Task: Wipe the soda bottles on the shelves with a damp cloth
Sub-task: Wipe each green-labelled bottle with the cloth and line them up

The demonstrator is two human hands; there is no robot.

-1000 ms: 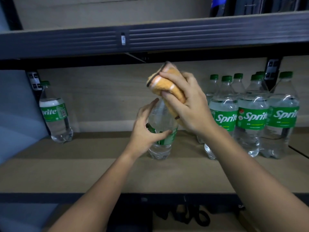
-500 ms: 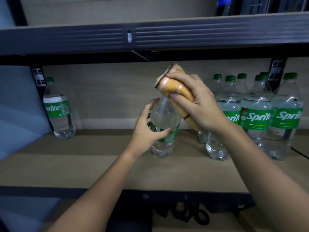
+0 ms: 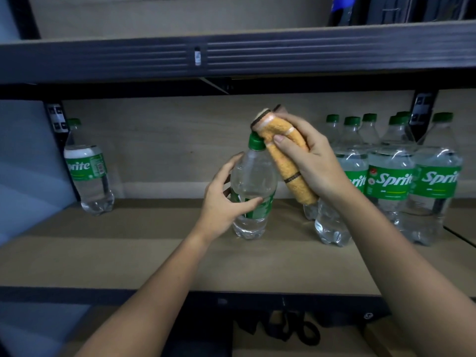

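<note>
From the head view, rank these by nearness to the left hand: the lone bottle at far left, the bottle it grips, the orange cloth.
1. Gripped bottle, held in the left hand.
2. Orange cloth, just right, in the right hand.
3. Lone bottle, far left.

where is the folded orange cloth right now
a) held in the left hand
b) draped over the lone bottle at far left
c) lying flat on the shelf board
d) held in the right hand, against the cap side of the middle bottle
d: the right hand grips the folded orange terry cloth beside the green cap of the clear plastic Sprite bottle, which the left hand holds at its label.
</note>
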